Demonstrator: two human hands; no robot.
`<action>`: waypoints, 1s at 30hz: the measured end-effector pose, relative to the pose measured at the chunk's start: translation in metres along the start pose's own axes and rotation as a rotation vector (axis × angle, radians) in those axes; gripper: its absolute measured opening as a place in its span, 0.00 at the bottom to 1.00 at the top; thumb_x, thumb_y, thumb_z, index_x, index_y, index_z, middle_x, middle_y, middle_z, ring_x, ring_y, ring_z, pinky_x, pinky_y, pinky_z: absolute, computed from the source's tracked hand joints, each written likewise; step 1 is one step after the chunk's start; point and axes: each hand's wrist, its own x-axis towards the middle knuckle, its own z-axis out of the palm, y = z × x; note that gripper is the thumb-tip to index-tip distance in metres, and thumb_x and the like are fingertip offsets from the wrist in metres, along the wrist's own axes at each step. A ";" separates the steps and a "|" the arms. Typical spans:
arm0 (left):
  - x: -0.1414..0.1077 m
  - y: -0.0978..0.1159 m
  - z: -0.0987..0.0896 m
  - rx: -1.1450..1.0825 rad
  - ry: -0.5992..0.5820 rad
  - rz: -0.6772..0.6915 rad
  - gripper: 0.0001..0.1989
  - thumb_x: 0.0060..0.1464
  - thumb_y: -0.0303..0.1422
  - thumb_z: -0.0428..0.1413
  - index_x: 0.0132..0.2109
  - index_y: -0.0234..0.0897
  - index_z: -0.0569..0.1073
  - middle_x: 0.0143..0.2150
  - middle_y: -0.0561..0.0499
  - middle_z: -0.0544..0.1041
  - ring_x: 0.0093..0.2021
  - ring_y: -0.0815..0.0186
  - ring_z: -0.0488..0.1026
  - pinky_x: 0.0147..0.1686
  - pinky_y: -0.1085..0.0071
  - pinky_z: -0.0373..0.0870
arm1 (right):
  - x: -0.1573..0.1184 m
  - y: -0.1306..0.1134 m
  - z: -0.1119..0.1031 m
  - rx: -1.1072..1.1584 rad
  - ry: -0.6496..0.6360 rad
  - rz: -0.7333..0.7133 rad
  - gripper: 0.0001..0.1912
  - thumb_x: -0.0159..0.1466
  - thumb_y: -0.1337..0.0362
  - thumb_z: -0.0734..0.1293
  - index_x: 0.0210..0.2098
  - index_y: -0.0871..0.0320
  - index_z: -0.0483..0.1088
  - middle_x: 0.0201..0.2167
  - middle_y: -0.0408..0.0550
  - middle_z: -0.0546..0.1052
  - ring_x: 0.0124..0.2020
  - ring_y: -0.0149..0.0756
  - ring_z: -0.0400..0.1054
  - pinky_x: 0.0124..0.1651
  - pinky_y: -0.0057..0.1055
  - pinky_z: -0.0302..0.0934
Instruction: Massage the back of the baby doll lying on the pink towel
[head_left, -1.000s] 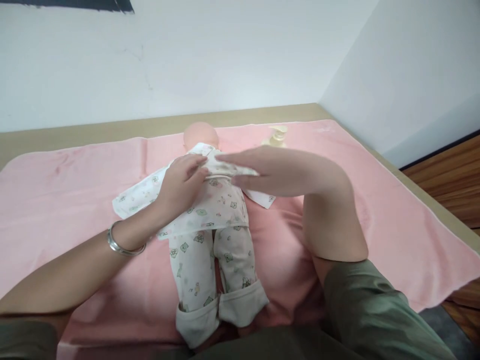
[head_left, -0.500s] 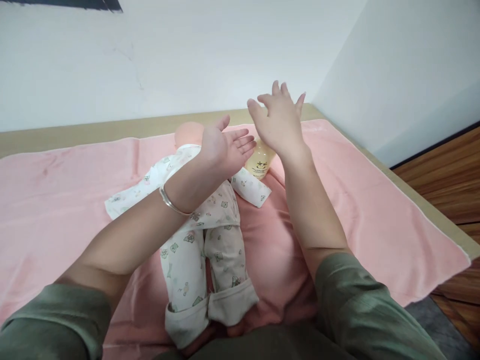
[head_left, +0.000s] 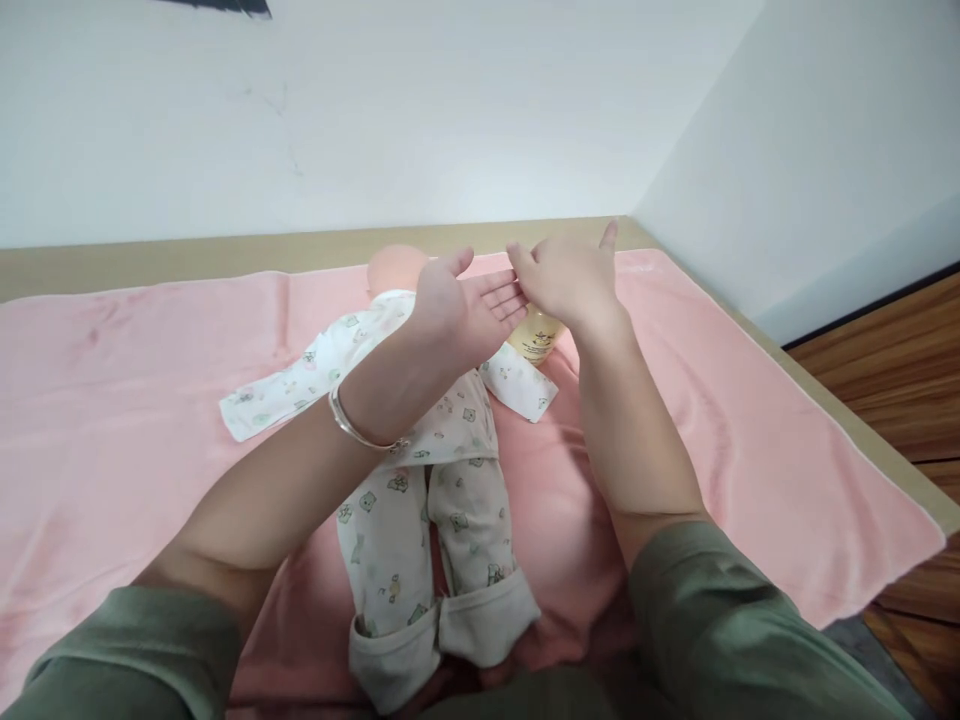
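My left hand (head_left: 469,310) is held palm up over the doll's chest, its fingers stretched towards the right. Just beyond its fingertips stands a bottle of pale yellow liquid (head_left: 537,342) with dark print; its top is hidden by my right hand (head_left: 571,275). That hand is palm down above the bottle, thumb and little finger spread, its middle fingers out of sight. Whether it touches the bottle's top I cannot tell. Under my left forearm lies a baby doll (head_left: 397,268) in a white printed top (head_left: 457,430) and trousers (head_left: 465,520) with turned-up cuffs.
A pink cloth (head_left: 712,420) covers most of the tabletop (head_left: 322,250), whose pale edge shows at the back and right. White walls (head_left: 450,120) rise behind and on the right. Wood-grain panels (head_left: 885,370) stand beyond the right edge.
My right hand has come down towards the bottle's top, and its middle fingers have gone out of sight. My left hand stays palm up beside the bottle. The view has shifted slightly.
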 end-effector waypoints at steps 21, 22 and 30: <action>-0.103 0.041 -0.026 0.171 0.033 0.207 0.28 0.75 0.36 0.40 0.73 0.28 0.65 0.70 0.39 0.75 0.77 0.56 0.64 0.80 0.57 0.55 | -0.008 -0.004 -0.016 -0.075 -0.063 0.040 0.25 0.75 0.47 0.55 0.49 0.58 0.76 0.64 0.64 0.75 0.75 0.68 0.58 0.74 0.85 0.20; -0.104 0.036 -0.024 0.166 0.034 0.192 0.27 0.75 0.36 0.41 0.73 0.30 0.66 0.71 0.41 0.74 0.79 0.55 0.60 0.80 0.56 0.53 | -0.013 -0.009 -0.019 -0.070 -0.034 0.005 0.27 0.75 0.47 0.54 0.54 0.58 0.75 0.71 0.65 0.69 0.79 0.70 0.50 0.73 0.86 0.19; -0.120 0.020 -0.022 0.127 -0.193 0.178 0.29 0.78 0.40 0.36 0.69 0.33 0.72 0.71 0.47 0.74 0.81 0.46 0.53 0.76 0.46 0.62 | -0.083 -0.088 -0.020 0.213 -0.053 -0.370 0.37 0.78 0.48 0.42 0.81 0.55 0.44 0.84 0.45 0.38 0.86 0.49 0.28 0.84 0.66 0.17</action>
